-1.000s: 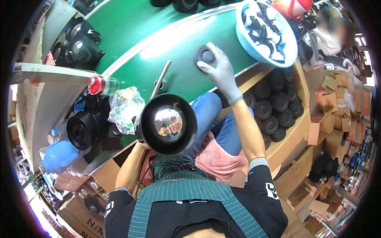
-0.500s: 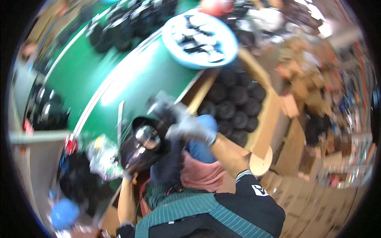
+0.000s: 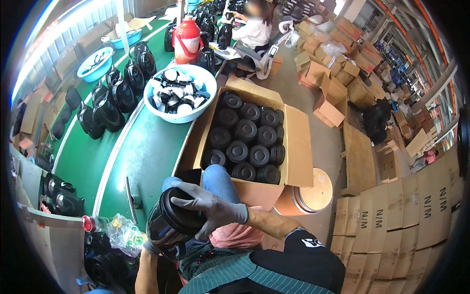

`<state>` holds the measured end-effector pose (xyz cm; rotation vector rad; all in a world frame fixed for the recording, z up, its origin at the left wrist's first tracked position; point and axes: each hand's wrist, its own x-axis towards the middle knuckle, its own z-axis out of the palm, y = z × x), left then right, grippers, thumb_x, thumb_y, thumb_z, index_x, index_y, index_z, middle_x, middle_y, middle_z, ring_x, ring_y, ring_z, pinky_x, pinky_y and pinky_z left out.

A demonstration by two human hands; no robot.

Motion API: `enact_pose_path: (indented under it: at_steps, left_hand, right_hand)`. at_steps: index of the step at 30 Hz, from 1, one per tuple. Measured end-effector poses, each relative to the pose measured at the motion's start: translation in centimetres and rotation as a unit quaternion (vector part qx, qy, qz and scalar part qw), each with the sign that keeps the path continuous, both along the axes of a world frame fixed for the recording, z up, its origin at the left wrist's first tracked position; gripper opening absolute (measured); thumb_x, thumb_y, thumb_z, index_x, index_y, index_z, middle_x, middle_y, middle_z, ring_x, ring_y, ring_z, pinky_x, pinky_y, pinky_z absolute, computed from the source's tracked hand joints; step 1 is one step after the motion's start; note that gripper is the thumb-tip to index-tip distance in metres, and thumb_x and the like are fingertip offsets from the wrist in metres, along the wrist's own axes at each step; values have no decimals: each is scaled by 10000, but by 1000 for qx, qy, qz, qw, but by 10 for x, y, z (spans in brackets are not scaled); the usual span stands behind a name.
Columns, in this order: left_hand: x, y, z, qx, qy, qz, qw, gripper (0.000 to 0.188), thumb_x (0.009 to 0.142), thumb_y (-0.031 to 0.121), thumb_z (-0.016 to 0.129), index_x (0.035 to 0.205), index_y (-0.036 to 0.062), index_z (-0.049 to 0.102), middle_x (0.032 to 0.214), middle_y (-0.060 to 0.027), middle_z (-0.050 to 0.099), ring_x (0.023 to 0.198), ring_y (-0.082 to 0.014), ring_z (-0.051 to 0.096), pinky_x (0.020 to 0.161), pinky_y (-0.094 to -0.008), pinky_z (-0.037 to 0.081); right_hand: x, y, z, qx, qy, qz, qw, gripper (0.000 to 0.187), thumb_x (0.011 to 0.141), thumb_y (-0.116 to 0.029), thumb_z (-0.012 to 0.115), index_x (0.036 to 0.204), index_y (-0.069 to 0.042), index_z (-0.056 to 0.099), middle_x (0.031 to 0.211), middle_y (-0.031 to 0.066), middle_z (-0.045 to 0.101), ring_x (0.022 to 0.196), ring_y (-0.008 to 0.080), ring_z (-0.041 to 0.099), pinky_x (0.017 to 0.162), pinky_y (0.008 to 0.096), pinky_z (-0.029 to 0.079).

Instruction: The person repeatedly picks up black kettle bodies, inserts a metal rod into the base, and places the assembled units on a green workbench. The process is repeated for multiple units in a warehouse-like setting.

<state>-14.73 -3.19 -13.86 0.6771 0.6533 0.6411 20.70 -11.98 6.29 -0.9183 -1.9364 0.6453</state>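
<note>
A black, glossy jug body (image 3: 164, 223) is tilted over my lap. My left hand (image 3: 152, 244), in a grey glove, is closed around its lower side, and the jug hides part of the fingers. At the upper end of the jug sits a black round base cap (image 3: 182, 211). My gloved right hand (image 3: 215, 207) grips this cap, thumb and fingers spread over its rim. Whether the cap is fixed to the jug, I cannot tell. Beyond my knees, an open cardboard box (image 3: 299, 147) holds stacks of similar black round caps (image 3: 238, 151).
On the green bench (image 3: 142, 152) stand a blue basin (image 3: 152, 109) of black-and-white parts, several black jugs (image 3: 133, 81) and a red flask (image 3: 187, 41). A metal rod (image 3: 130, 200) and plastic bag (image 3: 125, 235) lie nearer. Cartons (image 3: 387, 215) are stacked right; a co-worker (image 3: 252, 32) sits far off.
My head view has shifted and steadied. The jug's shiny metal end, visible before, is now covered by the black cap. My right hand has come down onto it from beside the jug.
</note>
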Motion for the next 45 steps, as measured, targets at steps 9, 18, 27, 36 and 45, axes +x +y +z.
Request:
enact_pose_path:
  at_steps: [9,18,27,36,45]
  left_hand:
    - [37,-16,123,538,303,182,766,383,850,273,802,1119,4,756,1014,-119,791,899,-261,755,826,-378,570]
    - [29,-19,164,689,372,218,582,425,846,251,808,1186,2,759,1090,-170,790,987,-342,765,909,-424,584]
    - [44,-5,64,336,237,185,892,478,834,292,814,1179,-32,750,1054,-153,790,958,-282,760,902,-378,584]
    - [82,-5,58,336,264,136,894,466,839,283,810,1177,-32,752,1053,-149,791,957,-277,761,900,-377,585]
    - [132,-4,71,358,308,49,880,455,844,274,805,1176,-32,755,1052,-146,793,956,-273,761,898,-377,587]
  right_hand:
    - [-1,-33,-16,-227,243,-113,936,979,972,-517,769,1686,-13,327,1613,159,499,1487,280,480,1256,388,342]
    - [-7,-18,-20,-337,239,-12,911,940,1114,-641,434,1735,-34,73,1787,182,176,1654,299,157,1331,383,123]
    - [5,-35,-4,-158,126,-27,979,1096,1049,-759,413,1732,-55,-75,1813,204,-38,1680,346,3,1342,478,15]
    - [21,-75,-15,-107,186,-155,964,1046,1032,-749,490,1726,-33,176,1747,238,249,1635,370,214,1330,492,132]
    - [49,-101,-28,-102,227,-266,931,943,1053,-669,541,1698,-35,273,1689,256,345,1596,408,301,1320,479,192]
